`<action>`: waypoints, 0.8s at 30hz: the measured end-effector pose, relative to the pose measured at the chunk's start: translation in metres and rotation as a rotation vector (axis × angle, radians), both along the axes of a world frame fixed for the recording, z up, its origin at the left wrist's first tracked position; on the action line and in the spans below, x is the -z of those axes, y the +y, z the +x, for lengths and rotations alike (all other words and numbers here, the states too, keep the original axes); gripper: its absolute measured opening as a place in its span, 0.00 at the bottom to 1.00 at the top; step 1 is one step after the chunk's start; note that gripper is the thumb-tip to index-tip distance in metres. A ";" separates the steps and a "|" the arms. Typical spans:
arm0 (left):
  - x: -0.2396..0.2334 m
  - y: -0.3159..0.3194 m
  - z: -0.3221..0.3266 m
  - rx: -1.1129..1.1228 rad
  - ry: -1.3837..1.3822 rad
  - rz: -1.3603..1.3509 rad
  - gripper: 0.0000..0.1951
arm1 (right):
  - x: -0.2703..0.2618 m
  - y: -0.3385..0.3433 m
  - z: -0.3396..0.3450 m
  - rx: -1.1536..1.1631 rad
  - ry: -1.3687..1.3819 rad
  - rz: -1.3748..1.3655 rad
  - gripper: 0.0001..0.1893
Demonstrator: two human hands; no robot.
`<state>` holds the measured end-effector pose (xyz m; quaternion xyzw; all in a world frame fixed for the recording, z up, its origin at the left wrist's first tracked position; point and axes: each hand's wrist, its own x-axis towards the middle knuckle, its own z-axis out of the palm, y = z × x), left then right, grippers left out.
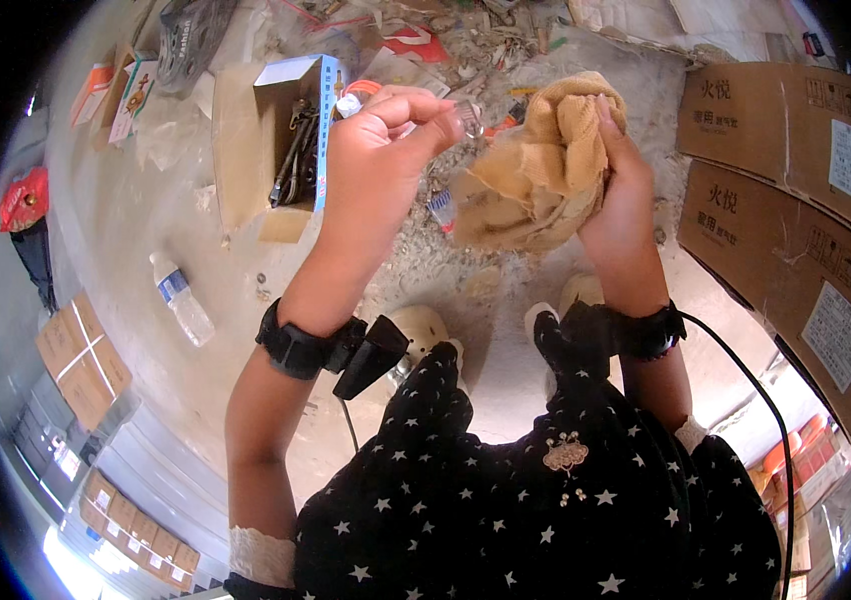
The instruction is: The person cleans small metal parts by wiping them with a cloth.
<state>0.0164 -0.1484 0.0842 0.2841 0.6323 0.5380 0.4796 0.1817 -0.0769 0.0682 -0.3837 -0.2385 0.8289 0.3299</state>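
Between the thumb and fingers of my left hand [395, 142] is a small clear object [470, 118], ridged and see-through; its exact kind cannot be told. Close to its right, my right hand [620, 187] grips a bunched tan knitted cloth [553, 165], folded over on itself with its lower part hanging loose and looking stained. The clear object and the cloth appear apart. Behind my left hand, an open cardboard box [242, 157] with a blue and white printed flap holds dark metal rods or tools [296, 154]. An orange and white item [350, 101] shows beside my left knuckles.
Litter and scraps [500, 52] cover the floor ahead. Large stacked cartons [763, 187] stand at the right. A plastic bottle [182, 298] lies at the left, near a strapped carton [84, 360]. A black cable [763, 397] runs from my right wrist strap.
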 end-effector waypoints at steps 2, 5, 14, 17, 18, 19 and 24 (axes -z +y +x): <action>-0.006 -0.001 0.000 0.065 0.027 -0.021 0.07 | 0.002 0.001 -0.001 0.000 0.031 -0.015 0.20; -0.008 0.000 0.003 0.136 0.087 0.007 0.08 | -0.003 -0.003 -0.003 -0.022 0.053 0.024 0.20; -0.015 0.009 0.008 0.272 0.640 0.166 0.15 | -0.015 -0.005 0.004 -0.223 0.049 0.206 0.20; -0.018 0.012 0.008 0.283 0.746 0.205 0.21 | -0.019 -0.011 0.004 -0.246 -0.043 0.200 0.21; -0.019 0.013 0.008 0.290 0.758 0.212 0.23 | -0.020 -0.013 0.003 -0.246 -0.093 0.196 0.21; -0.018 0.013 0.008 0.291 0.820 0.204 0.23 | -0.020 -0.013 0.001 -0.229 -0.114 0.222 0.21; -0.017 0.015 0.013 0.253 1.165 0.199 0.21 | -0.017 -0.012 -0.008 -0.122 -0.253 0.400 0.20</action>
